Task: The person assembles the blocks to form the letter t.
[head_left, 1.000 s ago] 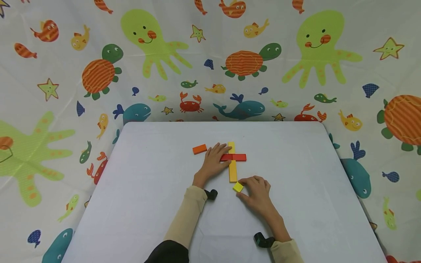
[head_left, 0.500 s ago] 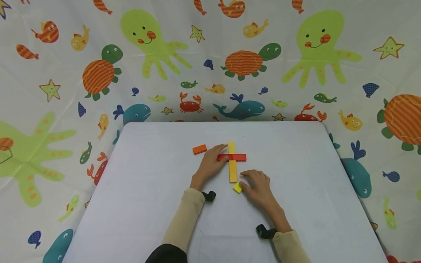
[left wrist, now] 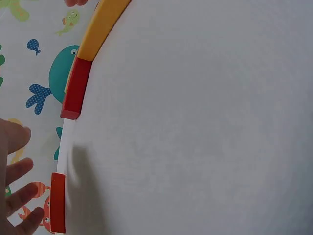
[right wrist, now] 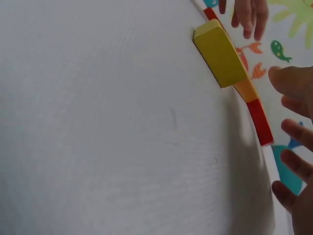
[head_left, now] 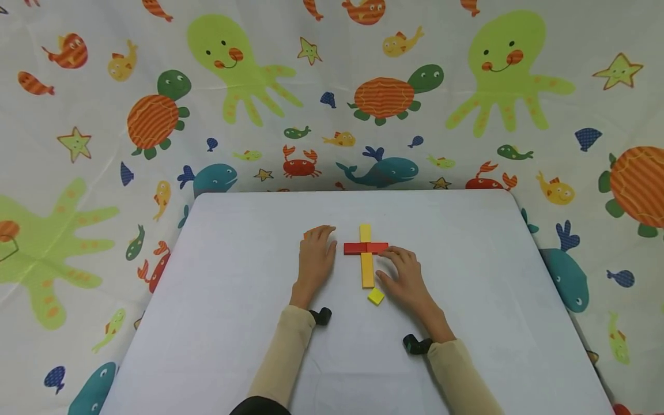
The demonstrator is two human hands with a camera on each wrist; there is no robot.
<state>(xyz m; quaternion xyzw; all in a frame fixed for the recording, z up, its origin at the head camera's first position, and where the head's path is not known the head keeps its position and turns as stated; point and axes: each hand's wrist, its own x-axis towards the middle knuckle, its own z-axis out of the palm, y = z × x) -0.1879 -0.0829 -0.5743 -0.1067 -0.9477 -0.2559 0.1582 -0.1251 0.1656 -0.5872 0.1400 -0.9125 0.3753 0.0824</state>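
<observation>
Wooden blocks lie in a cross on the white table: a short yellow block (head_left: pixel 365 233) on top, red blocks (head_left: pixel 355 248) to left and right, and a long yellow block (head_left: pixel 367 271) below. Just under its foot sits a bright yellow block (head_left: pixel 376 296), turned at an angle. My left hand (head_left: pixel 315 259) is left of the cross, over an orange block (left wrist: pixel 57 203) that it mostly hides in the head view. Whether it touches that block I cannot tell. My right hand (head_left: pixel 407 279) hovers right of the cross, fingers loosely bent, near the right red block's end, holding nothing.
The white tabletop (head_left: pixel 244 259) stretches to both sides of the hands. Behind it hangs a cloth (head_left: pixel 290 86) printed with sea animals. Small black devices (head_left: pixel 321 316) sit at both wrists.
My left hand has moved left from the red block to the orange block. My right hand has let go of the bright yellow block and moved up beside the cross.
</observation>
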